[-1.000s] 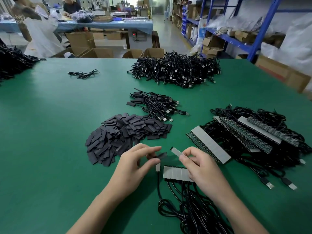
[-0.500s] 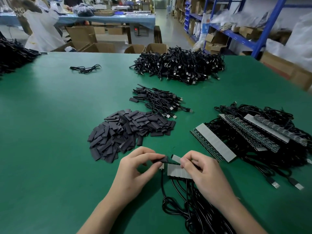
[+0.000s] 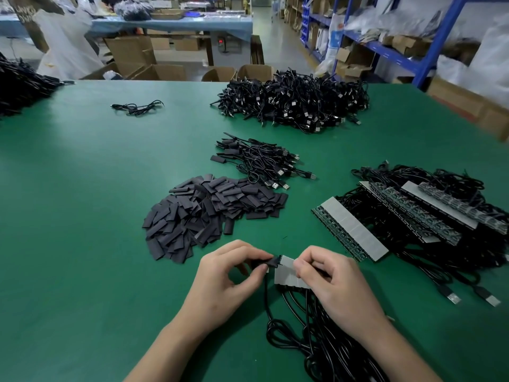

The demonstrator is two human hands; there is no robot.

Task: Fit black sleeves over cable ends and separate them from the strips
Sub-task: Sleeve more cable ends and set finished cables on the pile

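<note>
Black sleeve (image 3: 268, 262), pinched in the left hand (image 3: 228, 274), touches a cable end (image 3: 285, 261) on the strip (image 3: 286, 278) that the right hand (image 3: 330, 279) grips. Some sleeved cables (image 3: 259, 161) lie behind, and other strips (image 3: 355, 232) wait at the right.

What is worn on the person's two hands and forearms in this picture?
Nothing that shows. The left hand and right hand are bare, with no gloves, rings or watch visible. The left forearm and right forearm are bare too, with no sleeves in view.
</note>
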